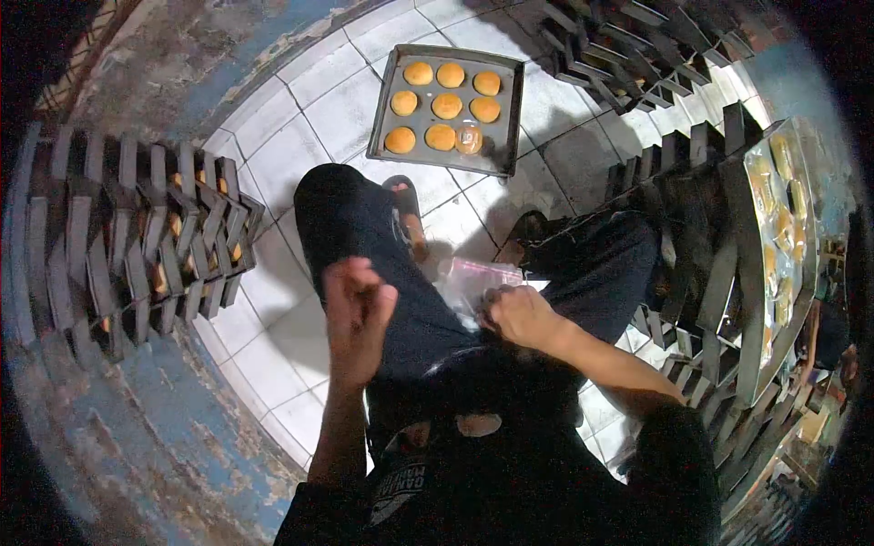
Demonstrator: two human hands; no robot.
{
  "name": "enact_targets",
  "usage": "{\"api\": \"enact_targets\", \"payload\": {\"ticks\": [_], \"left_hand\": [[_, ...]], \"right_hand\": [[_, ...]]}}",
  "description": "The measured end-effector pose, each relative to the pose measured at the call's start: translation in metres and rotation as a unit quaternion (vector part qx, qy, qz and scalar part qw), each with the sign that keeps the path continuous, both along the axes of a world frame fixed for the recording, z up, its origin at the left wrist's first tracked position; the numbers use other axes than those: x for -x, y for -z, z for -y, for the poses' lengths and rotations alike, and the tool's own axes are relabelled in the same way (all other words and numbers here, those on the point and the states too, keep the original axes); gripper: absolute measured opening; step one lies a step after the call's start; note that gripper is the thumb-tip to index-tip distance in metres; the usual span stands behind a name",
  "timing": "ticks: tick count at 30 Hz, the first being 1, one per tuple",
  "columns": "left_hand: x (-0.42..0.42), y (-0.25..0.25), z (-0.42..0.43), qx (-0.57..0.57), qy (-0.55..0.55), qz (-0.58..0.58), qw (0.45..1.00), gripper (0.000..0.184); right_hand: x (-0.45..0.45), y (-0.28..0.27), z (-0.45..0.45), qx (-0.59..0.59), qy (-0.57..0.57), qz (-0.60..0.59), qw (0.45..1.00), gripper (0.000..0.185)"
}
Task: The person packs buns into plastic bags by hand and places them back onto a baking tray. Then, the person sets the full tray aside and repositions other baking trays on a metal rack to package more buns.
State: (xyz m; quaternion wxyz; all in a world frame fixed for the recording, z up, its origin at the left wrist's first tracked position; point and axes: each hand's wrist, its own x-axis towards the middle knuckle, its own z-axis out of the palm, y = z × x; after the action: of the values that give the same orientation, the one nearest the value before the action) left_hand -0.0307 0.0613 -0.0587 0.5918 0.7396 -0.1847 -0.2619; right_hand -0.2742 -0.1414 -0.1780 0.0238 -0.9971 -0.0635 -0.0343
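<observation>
My right hand (521, 315) is closed on a clear plastic bag (475, 276) with a pink strip along its edge, held above my lap between my knees. My left hand (358, 318) is raised over my left thigh, slightly blurred. Its thumb stands apart from the curled fingers, and nothing shows in it. On the floor beyond my feet lies a dark square baking tray (496, 156) with several round golden buns (446, 106). One bun at the near right of the tray, a wrapped bun (468, 138), sits in shiny clear plastic.
Stacked dark trays (150, 237) with buns inside rise on my left. On my right is another tray stack (701, 246), its top tray holding several plastic-wrapped buns (785, 227). More trays (628, 45) stand at the far right. White tiles (291, 150) cover the floor.
</observation>
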Motion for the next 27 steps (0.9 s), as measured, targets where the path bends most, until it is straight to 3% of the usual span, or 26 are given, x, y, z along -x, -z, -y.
{"api": "enact_targets", "payload": {"ticks": [1,3,4,5,6,8,10,11,12,14,15,16,18,20,22,24,25,26,27], "left_hand": [[0.002,0.003,0.005,-0.019,0.077,0.081,0.994,0.053],[0.016,0.001,0.016,-0.018,0.125,0.012,0.992,0.067],[0.026,-0.007,0.024,0.003,0.095,-0.136,0.986,0.076],[0.031,-0.011,0.027,-0.005,0.11,-0.162,0.981,0.093],[0.036,-0.01,0.028,-0.024,0.118,-0.146,0.982,0.099],[0.049,0.005,0.03,0.006,0.065,-0.167,0.984,0.099],[0.053,0.002,0.037,0.147,0.063,-0.396,0.904,0.095],[0.05,0.011,0.037,0.163,0.104,-0.48,0.856,0.083],[0.056,0.01,0.042,0.16,0.082,-0.496,0.85,0.064],[0.053,0.006,0.043,0.144,0.084,-0.513,0.842,0.042],[0.049,0.001,0.045,0.145,0.085,-0.511,0.843,0.042],[0.042,-0.005,0.046,0.099,0.083,-0.427,0.895,0.041],[0.022,-0.025,0.045,-0.009,0.087,-0.29,0.953,0.036],[0.001,-0.026,0.038,-0.055,0.099,-0.247,0.962,0.035],[-0.013,-0.018,0.026,-0.05,0.094,-0.231,0.967,0.035],[-0.03,-0.014,0.02,-0.015,0.135,-0.224,0.965,0.033],[-0.039,-0.009,0.018,-0.01,0.142,-0.245,0.959,0.031],[-0.044,-0.006,0.019,-0.011,0.139,-0.247,0.959,0.031],[-0.051,-0.012,0.023,-0.023,0.128,-0.258,0.957,0.03]], "right_hand": [[-0.007,-0.011,0.002,0.002,0.002,0.001,1.0,0.026],[-0.027,-0.035,0.013,-0.256,0.006,-0.062,0.965,0.03],[-0.038,-0.058,0.025,-0.254,0.006,-0.06,0.965,0.03],[-0.05,-0.087,0.039,-0.297,0.022,-0.093,0.95,0.029],[-0.057,-0.111,0.048,-0.339,0.039,-0.125,0.932,0.028],[-0.06,-0.14,0.062,-0.384,0.06,-0.077,0.918,0.026],[-0.063,-0.157,0.073,-0.426,0.077,-0.026,0.901,0.025],[-0.064,-0.162,0.075,-0.462,0.091,-0.007,0.882,0.024],[-0.066,-0.166,0.076,-0.498,0.104,0.011,0.861,0.024],[-0.069,-0.162,0.078,-0.537,0.111,0.031,0.836,0.029],[-0.071,-0.16,0.081,-0.613,0.106,0.046,0.781,0.028],[-0.073,-0.156,0.084,-0.684,0.101,0.06,0.72,0.029],[-0.08,-0.148,0.081,-0.785,0.219,0.076,0.575,0.036],[-0.094,-0.139,0.094,-0.791,0.29,0.069,0.535,0.041],[-0.11,-0.126,0.1,-0.811,0.277,0.06,0.511,0.04],[-0.133,-0.12,0.101,-0.788,0.186,0.054,0.584,0.082],[-0.141,-0.107,0.099,-0.782,0.188,-0.052,0.592,0.131],[-0.149,-0.098,0.092,-0.856,0.148,-0.088,0.487,0.124],[-0.162,-0.09,0.094,-0.841,0.089,-0.106,0.522,0.112]]}}
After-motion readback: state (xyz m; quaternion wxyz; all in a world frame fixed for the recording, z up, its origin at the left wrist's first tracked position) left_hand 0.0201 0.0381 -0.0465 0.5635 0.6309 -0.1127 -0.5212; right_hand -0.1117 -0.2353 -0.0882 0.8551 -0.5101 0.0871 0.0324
